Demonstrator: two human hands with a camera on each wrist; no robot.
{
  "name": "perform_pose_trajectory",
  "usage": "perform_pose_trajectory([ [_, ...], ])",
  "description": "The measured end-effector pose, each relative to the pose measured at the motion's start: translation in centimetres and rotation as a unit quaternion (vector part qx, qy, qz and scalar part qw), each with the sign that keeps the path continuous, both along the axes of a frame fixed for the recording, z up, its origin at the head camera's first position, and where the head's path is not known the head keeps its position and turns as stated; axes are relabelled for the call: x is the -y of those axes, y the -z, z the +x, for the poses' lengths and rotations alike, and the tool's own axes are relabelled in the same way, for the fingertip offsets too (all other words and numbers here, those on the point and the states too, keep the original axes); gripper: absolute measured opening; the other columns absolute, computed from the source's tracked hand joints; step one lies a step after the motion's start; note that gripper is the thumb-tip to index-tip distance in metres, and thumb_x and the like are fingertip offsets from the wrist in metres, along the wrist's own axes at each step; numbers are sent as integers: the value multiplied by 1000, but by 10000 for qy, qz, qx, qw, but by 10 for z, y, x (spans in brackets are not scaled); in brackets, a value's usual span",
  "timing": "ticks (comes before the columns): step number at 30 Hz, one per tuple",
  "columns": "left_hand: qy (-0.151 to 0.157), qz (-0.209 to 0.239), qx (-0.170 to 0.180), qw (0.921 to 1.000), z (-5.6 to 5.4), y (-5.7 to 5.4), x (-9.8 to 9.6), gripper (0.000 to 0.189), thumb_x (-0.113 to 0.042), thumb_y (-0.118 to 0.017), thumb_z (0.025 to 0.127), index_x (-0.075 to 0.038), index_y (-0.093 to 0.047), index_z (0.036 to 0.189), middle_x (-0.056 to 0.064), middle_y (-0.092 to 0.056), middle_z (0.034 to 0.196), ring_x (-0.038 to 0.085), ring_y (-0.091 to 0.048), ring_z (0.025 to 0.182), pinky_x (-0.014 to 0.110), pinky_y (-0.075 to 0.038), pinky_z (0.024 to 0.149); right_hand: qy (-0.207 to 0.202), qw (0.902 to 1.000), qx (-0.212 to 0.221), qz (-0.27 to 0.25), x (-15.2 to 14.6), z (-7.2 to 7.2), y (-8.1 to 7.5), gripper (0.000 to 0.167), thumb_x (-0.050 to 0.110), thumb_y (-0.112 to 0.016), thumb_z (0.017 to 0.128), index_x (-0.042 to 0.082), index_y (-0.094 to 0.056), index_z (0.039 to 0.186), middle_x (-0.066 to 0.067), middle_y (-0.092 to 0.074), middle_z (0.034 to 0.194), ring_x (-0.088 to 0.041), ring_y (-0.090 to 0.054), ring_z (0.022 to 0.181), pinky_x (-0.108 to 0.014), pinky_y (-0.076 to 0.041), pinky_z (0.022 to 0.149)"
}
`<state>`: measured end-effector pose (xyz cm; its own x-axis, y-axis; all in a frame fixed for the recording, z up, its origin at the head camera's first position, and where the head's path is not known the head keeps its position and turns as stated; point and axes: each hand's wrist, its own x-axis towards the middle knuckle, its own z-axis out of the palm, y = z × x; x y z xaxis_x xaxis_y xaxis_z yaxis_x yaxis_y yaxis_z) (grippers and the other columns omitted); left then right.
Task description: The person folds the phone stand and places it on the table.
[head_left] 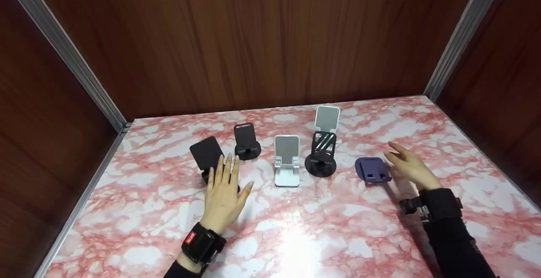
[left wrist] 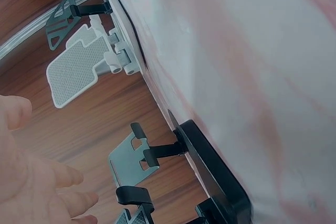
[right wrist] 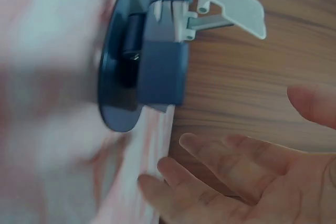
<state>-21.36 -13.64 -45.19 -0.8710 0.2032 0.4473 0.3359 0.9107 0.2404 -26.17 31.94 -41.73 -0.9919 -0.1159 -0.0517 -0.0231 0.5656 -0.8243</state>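
My left hand (head_left: 222, 197) is spread with straight fingers over the lower part of a black phone stand (head_left: 207, 152), hiding much of its base. In the left wrist view the palm faces the stands, and nothing is between the fingers (left wrist: 67, 176). A folded-down dark blue phone stand (head_left: 374, 170) lies on the right side of the table. Just to its right hovers my right hand (head_left: 412, 169), its fingers loosely extended and holding nothing. The right wrist view shows the blue stand's round base and holder close by, apart from the fingertips.
A smaller black phone stand (head_left: 245, 136) stands behind the left one. In the middle are a white phone stand (head_left: 287, 151) and a black slotted one (head_left: 322, 155), with another white stand (head_left: 327, 117) behind. Wood-look panels (head_left: 274, 41) enclose the marbled table (head_left: 270, 227).
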Motion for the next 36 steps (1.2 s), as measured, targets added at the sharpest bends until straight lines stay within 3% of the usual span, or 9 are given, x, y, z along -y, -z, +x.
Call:
perform_pose_trajectory([
  [4,17,8,-114,9999,0,1,0,72,-42,-50,98,1,-27,151,20,-26,155,38,-16,144,55,-11,115,19,9994,-214,255,5,3,-4,70,35,-42,104,-5,-10,152,-39,-28,144,-52,-28,133,-58,-32,105],
  [9,55,-24,-178,9998,0,1,-1,72,-42,-50,98,1,-28,151,21,-28,154,39,-17,143,55,-11,115,65,9958,-565,715,11,4,-7,70,34,-46,103,-5,-13,152,-38,-28,145,-52,-23,136,-60,-24,108],
  [21,98,-126,-85,9998,0,-1,-8,72,-43,-48,99,1,-27,151,20,-24,156,36,-14,144,54,-9,116,-180,9874,-992,1216,28,7,-9,74,39,-45,102,-3,-12,153,-38,-24,148,-53,-17,137,-66,-17,108],
  [27,159,-223,-57,9996,-5,-8,-17,74,-45,-48,99,-1,-24,153,17,-19,158,33,-9,146,53,-8,116,-232,9856,-1272,1091,39,6,-11,66,36,-41,104,-1,-16,154,-29,-22,153,-50,-14,139,-64,-14,110],
  [36,178,-153,181,9996,-11,-13,-29,72,-46,-44,100,-2,-23,153,16,-16,159,34,-7,146,54,-8,116,-640,9895,-1268,250,60,8,-11,63,30,-44,104,0,-19,153,-28,-29,151,-45,-31,135,-57,-23,111],
])
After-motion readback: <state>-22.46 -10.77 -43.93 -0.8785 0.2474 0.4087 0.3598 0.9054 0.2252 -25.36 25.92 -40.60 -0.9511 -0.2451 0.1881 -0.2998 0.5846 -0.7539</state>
